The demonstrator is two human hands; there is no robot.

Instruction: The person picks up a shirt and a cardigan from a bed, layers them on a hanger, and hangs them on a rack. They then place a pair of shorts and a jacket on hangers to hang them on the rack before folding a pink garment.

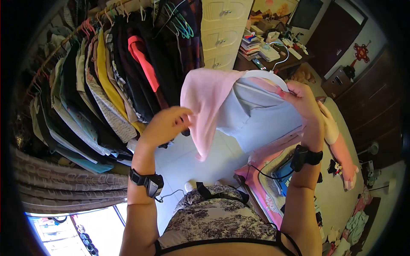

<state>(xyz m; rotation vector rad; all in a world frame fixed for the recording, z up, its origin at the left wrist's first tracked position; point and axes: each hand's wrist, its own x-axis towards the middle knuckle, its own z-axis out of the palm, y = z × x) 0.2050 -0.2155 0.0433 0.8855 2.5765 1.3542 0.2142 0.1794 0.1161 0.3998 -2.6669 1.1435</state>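
A garment with a pink outer side (209, 91) and a pale blue part (256, 113) hangs from a white hanger (273, 77) in front of me. My right hand (299, 100) pinches the right arm of the hanger, close to the cloth. The left shoulder of the hanger is hidden under the pink fabric. My left hand (166, 123) is at the left edge of the pink cloth, its fingers loosely bent and slightly blurred, with a gap between them. Whether its fingertips touch the fabric is hard to make out.
A crowded clothes rail (81, 27) stands on the left, above a brown curtain (68, 183). Cream drawers (220, 40) and a cluttered desk (243, 64) are ahead. To the right, a bed (341, 187) holds a plush toy (337, 168) and folded items. Pale floor tiles (179, 158) lie below.
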